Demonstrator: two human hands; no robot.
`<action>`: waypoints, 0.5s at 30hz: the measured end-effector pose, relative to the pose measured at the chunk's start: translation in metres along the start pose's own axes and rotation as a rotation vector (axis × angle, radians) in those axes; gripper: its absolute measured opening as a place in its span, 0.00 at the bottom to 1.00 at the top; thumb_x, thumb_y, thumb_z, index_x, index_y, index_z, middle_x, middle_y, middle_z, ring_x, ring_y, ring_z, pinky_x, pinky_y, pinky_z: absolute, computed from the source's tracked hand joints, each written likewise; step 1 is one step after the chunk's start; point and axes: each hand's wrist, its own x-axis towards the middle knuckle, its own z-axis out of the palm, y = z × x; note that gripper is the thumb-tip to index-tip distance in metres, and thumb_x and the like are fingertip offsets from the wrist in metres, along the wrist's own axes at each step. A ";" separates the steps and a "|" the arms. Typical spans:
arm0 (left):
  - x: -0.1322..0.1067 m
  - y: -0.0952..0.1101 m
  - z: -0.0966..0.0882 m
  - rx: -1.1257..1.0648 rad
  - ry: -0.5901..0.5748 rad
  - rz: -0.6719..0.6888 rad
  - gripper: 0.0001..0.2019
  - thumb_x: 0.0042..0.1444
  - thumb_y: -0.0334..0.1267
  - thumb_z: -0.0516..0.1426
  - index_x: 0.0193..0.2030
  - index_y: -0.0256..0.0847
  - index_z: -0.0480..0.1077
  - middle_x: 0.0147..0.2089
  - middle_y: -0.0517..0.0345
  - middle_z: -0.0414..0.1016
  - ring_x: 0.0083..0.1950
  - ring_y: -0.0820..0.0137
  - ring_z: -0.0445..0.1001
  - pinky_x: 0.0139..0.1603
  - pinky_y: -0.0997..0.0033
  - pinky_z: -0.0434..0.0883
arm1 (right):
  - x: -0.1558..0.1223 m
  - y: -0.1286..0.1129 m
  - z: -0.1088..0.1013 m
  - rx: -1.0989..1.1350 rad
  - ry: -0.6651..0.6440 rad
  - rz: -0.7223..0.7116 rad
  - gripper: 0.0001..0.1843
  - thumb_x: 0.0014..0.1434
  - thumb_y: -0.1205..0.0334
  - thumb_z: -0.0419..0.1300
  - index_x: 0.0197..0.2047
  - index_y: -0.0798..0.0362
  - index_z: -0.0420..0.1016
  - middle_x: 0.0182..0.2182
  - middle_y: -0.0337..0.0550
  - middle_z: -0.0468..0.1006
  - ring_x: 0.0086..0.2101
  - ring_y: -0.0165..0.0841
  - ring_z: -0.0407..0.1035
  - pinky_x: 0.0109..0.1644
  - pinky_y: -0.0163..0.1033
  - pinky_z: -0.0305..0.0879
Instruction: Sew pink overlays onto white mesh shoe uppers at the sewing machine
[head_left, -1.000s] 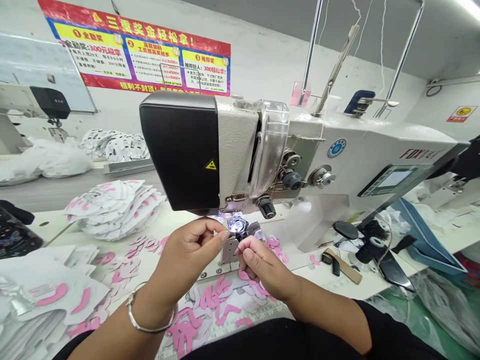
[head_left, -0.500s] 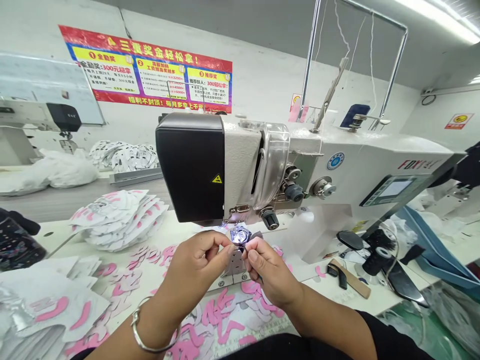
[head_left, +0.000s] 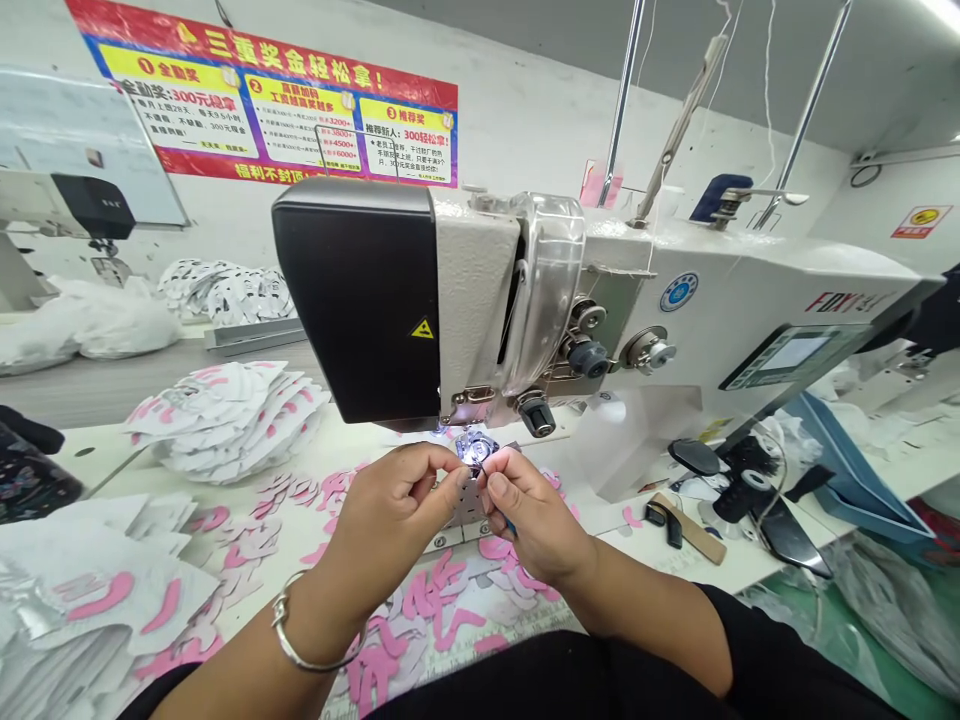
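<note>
My left hand (head_left: 397, 515) is closed in a pinch, thumb against forefinger, in front of the sewing machine's lit metal hook (head_left: 472, 447). Opposite it, my right hand (head_left: 536, 520) is closed too, its fingertips almost meeting the left ones. Something thin and dark shows between the two pinches, too small to name. A bit of blue peeks out under the right fingers; the rest is hidden in the hand. Both hands are below the head of the sewing machine (head_left: 472, 290), close to its post (head_left: 460, 505).
Pink and grey cut pieces (head_left: 435, 590) litter the table. Stacked white pieces with pink patches (head_left: 232, 420) stand at left, and larger white pieces (head_left: 90, 590) lie nearer. To the right are a black thread spool (head_left: 742, 495), a phone (head_left: 795, 545) and a blue tray (head_left: 862, 490).
The camera view has shifted slightly, so the machine looks closer and higher. Both hands keep their pinches before the hook, and a bit of blue now shows under the right fingers.
</note>
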 end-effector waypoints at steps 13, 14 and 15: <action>0.002 -0.001 0.002 0.162 0.019 0.337 0.07 0.62 0.39 0.56 0.37 0.45 0.76 0.30 0.62 0.76 0.33 0.71 0.72 0.35 0.71 0.67 | -0.002 -0.005 -0.002 -0.082 0.073 -0.056 0.15 0.61 0.49 0.63 0.44 0.49 0.69 0.26 0.31 0.60 0.22 0.22 0.48 0.24 0.31 0.43; 0.002 -0.002 0.003 0.171 0.033 0.381 0.07 0.63 0.38 0.56 0.38 0.45 0.77 0.32 0.61 0.77 0.35 0.71 0.73 0.37 0.70 0.68 | -0.001 -0.006 -0.001 -0.108 0.081 -0.056 0.13 0.62 0.50 0.63 0.41 0.50 0.69 0.25 0.31 0.59 0.22 0.22 0.47 0.24 0.31 0.44; 0.002 -0.003 0.004 0.177 0.052 0.413 0.07 0.62 0.37 0.56 0.39 0.44 0.77 0.33 0.61 0.77 0.36 0.71 0.74 0.39 0.70 0.69 | 0.000 -0.007 0.000 -0.128 0.087 -0.055 0.13 0.62 0.51 0.63 0.38 0.50 0.68 0.25 0.30 0.59 0.22 0.22 0.47 0.24 0.31 0.44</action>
